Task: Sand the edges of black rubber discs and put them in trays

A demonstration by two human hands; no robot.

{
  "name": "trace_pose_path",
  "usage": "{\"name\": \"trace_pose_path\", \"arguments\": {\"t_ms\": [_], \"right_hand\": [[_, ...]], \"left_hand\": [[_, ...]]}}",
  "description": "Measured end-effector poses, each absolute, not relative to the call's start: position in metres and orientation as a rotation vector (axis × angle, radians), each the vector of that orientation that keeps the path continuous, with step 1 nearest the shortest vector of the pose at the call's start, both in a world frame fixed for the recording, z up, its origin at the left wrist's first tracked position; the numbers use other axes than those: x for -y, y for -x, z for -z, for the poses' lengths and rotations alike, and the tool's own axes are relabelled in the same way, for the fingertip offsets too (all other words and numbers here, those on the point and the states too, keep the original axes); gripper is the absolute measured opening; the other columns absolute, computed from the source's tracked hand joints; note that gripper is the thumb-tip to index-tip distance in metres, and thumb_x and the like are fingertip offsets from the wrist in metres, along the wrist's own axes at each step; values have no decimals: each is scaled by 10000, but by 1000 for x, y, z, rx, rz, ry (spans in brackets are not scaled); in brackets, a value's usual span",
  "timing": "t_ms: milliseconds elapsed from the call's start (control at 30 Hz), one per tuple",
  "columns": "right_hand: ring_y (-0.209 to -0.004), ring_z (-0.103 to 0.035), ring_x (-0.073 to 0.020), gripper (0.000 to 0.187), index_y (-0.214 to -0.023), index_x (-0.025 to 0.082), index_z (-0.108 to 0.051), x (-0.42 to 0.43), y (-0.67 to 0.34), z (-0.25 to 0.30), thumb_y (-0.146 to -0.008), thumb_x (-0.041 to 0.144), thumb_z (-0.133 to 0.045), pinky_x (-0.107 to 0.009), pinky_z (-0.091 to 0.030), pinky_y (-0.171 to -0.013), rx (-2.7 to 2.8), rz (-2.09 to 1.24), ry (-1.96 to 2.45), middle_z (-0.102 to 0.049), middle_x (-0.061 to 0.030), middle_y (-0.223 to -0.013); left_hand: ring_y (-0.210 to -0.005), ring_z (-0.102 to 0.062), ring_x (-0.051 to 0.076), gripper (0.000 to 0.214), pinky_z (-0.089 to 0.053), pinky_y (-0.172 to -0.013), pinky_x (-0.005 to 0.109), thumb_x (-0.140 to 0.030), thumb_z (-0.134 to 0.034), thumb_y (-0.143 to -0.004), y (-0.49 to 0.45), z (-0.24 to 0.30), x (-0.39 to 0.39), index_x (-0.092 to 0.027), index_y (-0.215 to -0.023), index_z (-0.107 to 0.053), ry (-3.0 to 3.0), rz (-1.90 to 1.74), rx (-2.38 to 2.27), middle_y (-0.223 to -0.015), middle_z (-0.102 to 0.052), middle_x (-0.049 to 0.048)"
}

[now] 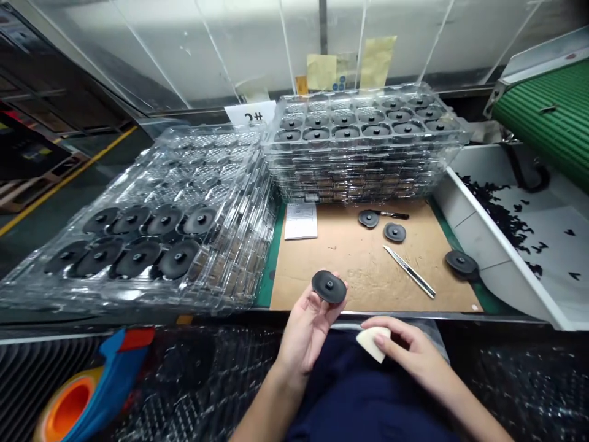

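Left hand cradles a black disc (palm up).

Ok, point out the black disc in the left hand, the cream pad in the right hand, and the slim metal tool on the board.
Black disc (339, 291): head view, its face beside the hub.
Cream pad (372, 344): head view, its middle.
Slim metal tool (409, 271): head view, its shaft.

Black plastic disc; cream foam pad; tan cardboard mat, green edging; green ribbed conveyor belt; yellow paper notes.
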State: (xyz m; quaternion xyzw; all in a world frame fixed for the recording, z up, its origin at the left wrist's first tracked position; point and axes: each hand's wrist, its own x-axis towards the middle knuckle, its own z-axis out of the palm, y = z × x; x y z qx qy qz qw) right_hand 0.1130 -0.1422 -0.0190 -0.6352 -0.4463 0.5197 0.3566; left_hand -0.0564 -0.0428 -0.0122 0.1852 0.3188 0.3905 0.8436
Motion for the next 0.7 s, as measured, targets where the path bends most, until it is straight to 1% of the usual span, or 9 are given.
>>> {"name": "trace_pose_path", "arguments": {"t_ms": [133, 267, 333, 433, 500, 633, 700], "right_hand": [[-806, -633, -203, 390, -1007, 210, -686, 140, -122, 18, -812, 514, -539, -300, -518, -709, 1134, -1404, 1630, -693, -55, -954], [-697, -603, -179, 401, -1005, 217, -686, 134, -128, 16, -793, 532, -557, -277, -495, -624, 1111, -1452, 1609, -684, -38, -859], [-672, -591, -169, 393, -990, 221, -691, 134, -129, 16, -787, 534, -565, -270, -484, -620, 1086, -1460, 1593, -678, -28, -823], [-705, -590, -175, 383, -958, 220, -701, 140, -131, 18, -776, 534, -578, -273, -475, -651, 1041, -1414, 1580, -678, -31, -843], [-689, -580, -174, 393, -963, 218, -700, 145, -134, 21, -769, 539, -582, -271, -463, -630, 980, -1367, 1569, -679, -36, -866], [-572, -505, -132, 415, -1005, 208, -686, 158, -144, 30, -753, 530, -610, -242, -421, -558, 756, -1250, 1549, -643, -19, -753], [-619, -513, -136, 432, -1031, 200, -673, 165, -149, 36, -746, 521, -627, -233, -428, -584, 634, -1180, 1520, -636, -25, -770]], "left_hand": [[-1157, -559, 270, 423, -382, -1056, 409, -251, -595, -839, 56, 11, 47, -162, -1248, -532, -323, -877, -683, -1311, -541, 153], [-1161, -557, 273, 445, -367, -1070, 407, -200, -636, -808, 56, 11, 52, -170, -1241, -540, -283, -950, -698, -1291, -559, 145], [-1165, -554, 271, 453, -358, -1079, 417, -171, -650, -794, 54, 11, 52, -174, -1234, -545, -275, -976, -715, -1290, -560, 138], [-1180, -543, 269, 431, -343, -1092, 421, -118, -648, -786, 49, 9, 49, -156, -1206, -561, -291, -985, -729, -1282, -566, 131], [-1189, -535, 265, 427, -329, -1102, 418, -75, -644, -776, 44, 6, 43, -141, -1191, -568, -325, -951, -732, -1264, -579, 130], [-1190, -533, 273, 513, -302, -1117, 427, 36, -660, -700, 33, -7, 26, -113, -1182, -564, -418, -819, -721, -1221, -607, 133], [-1183, -538, 277, 551, -310, -1116, 418, 75, -661, -666, 25, -15, 18, -100, -1179, -561, -463, -754, -710, -1209, -615, 137]]}}
